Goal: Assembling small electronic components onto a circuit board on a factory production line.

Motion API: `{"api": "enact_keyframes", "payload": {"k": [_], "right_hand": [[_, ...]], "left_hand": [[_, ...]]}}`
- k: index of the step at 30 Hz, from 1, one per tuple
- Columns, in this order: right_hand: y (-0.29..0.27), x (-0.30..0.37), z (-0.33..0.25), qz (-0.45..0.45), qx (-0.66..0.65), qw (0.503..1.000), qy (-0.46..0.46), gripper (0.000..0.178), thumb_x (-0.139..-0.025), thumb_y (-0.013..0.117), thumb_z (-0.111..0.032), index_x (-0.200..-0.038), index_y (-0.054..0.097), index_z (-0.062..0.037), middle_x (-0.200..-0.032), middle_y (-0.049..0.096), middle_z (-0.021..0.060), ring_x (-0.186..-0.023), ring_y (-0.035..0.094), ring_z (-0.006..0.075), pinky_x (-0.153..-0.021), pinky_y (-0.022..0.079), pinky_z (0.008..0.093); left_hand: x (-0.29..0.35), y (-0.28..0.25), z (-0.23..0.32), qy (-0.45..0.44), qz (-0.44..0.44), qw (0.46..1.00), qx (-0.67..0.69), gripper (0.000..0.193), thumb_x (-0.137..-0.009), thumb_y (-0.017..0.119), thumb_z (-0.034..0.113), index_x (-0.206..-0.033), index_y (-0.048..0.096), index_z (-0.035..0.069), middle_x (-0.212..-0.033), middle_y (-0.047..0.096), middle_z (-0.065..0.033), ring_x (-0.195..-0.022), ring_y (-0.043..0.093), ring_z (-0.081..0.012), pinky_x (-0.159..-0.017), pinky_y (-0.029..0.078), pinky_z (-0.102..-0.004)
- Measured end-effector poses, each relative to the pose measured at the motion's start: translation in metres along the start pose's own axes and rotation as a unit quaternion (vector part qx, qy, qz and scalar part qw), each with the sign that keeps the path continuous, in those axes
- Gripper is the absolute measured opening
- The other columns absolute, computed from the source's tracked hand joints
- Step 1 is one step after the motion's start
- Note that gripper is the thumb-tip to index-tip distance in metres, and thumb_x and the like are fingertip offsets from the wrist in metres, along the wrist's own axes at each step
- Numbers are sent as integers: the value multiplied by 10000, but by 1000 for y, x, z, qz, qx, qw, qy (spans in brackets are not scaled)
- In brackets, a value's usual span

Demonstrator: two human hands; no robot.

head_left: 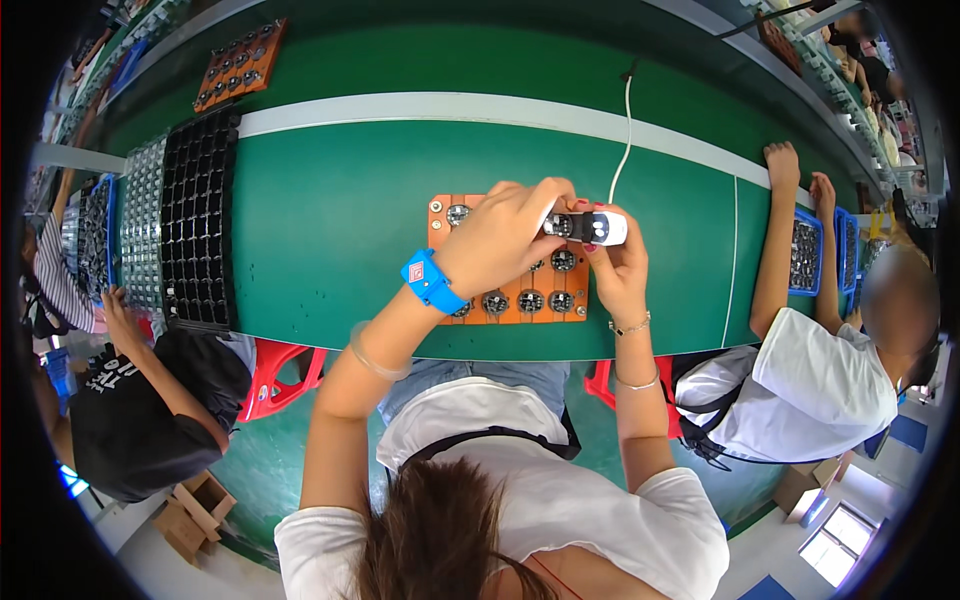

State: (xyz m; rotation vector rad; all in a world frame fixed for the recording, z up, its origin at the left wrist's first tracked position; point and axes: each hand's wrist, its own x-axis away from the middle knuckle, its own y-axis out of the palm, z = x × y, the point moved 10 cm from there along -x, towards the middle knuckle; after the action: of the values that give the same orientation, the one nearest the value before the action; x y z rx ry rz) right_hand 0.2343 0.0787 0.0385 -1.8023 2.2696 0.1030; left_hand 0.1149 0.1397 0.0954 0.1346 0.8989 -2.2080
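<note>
Above an orange board (513, 316), my left hand (503, 228) is closed, with thumb and fingertips at a small round dark circuit piece (559, 226). My right hand (622, 278) grips a small white device with a black face (608, 228). The device and the circuit piece meet between my hands; whether they are joined, I cannot tell. Several similar round pieces sit in the board, including one (531, 301) along its near edge. My hands and left forearm hide part of the board. A blue wrist strap (430, 280) is on my left wrist.
A white cable (626, 140) runs from the back toward my right hand. Black compartment trays (198, 220) lie at the left. A second orange board (240, 65) rests at the far left. Co-workers sit on both sides; one's forearm (775, 245) lies near a blue bin (806, 250).
</note>
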Motion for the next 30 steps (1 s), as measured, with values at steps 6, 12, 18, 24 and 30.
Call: {"api": "enact_keyframes", "payload": {"k": [6, 12, 18, 24, 30], "right_hand": [[1, 5, 2, 29, 10, 1000, -8, 336, -897, 571, -32, -1215, 466, 1, -1171, 573, 114, -1073, 544, 172, -943, 429, 317], [-21, 14, -14, 103, -67, 992, -34, 381, -896, 577, -57, -1237, 418, 6, -1213, 552, 170, -1144, 536, 261, -995, 405, 395], [-8, 30, -11, 21, -11, 1000, 8, 358, -879, 597, -50, -1200, 448, 4, -1173, 577, 164, -1116, 552, 249, -965, 427, 372], [6, 32, -21, -17, 99, 995, -17, 353, -811, 624, -16, -1149, 525, 3, -1111, 591, 118, -1065, 541, 201, -931, 421, 313], [13, 35, -16, -34, 114, 993, -1, 360, -778, 618, -1, -1131, 547, 6, -1117, 576, 114, -1062, 517, 205, -932, 407, 314]], "left_hand": [[4, 1, -17, -33, 20, 999, 14, 453, -736, 718, 92, -1102, 454, 64, -886, 649, -83, -834, 614, -280, -803, 449, -374], [13, 6, -39, -42, 1, 988, -147, 466, -700, 760, 172, -1065, 490, 68, -936, 621, -57, -925, 561, -257, -866, 390, -368], [40, 11, -9, -13, -29, 985, -170, 377, -688, 763, 200, -965, 536, 81, -960, 582, -44, -935, 529, -224, -812, 353, -357], [51, 20, -15, -38, -17, 987, -156, 365, -684, 772, 201, -953, 550, 92, -910, 608, -10, -915, 532, -207, -805, 348, -351], [45, 2, 7, -14, 54, 996, -68, 343, -685, 760, 178, -949, 549, 120, -869, 623, 21, -874, 538, -172, -778, 337, -342]]}}
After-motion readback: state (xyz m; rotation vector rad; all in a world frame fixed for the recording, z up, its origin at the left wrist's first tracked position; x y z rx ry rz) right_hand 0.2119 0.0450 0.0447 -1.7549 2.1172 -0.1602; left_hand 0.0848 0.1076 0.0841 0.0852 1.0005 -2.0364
